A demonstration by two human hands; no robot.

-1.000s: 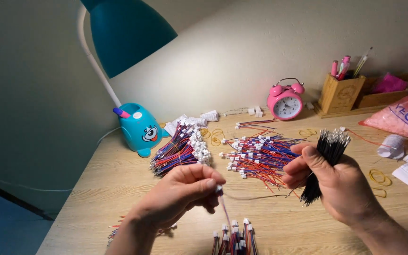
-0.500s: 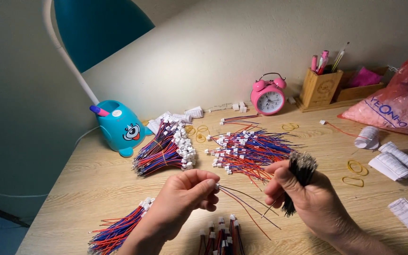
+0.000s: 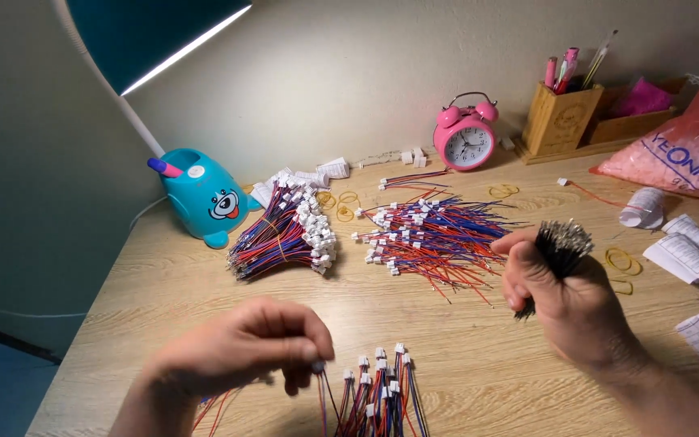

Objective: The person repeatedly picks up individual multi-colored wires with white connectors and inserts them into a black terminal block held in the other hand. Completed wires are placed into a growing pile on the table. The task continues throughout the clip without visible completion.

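Change: since the earlier frames the left hand (image 3: 244, 352) has dropped lower toward the near edge of the counter (image 3: 147, 267), and the right hand (image 3: 564, 295) has drawn away to the right, so the two are now well apart.
Left hand: fingers pinched shut on a thin wire (image 3: 323, 388) by its small end; whether it holds one wire or two is hard to tell.
Wire place: it hangs just left of the near bundle of red, blue and black connector wires (image 3: 382, 388), which lies at the near edge, well in front of the pink alarm clock (image 3: 464, 136).
Right hand: closed around a black bundle of cable ties (image 3: 561, 247), their tips fanned upward, in front of and to the right of the clock.
Loose pile: red and blue wires with white plugs (image 3: 430, 235) lie spread just in front of the clock.
Tied bundle: a second wire bundle (image 3: 285, 235) lies to the clock's left.
Lamp base: a blue dog-faced base (image 3: 204, 198) stands farther left of the clock.
Pen holder: a wooden holder (image 3: 560, 117) stands just right of the clock.
Rubber bands: yellow bands (image 3: 624, 260) lie right of the right hand.
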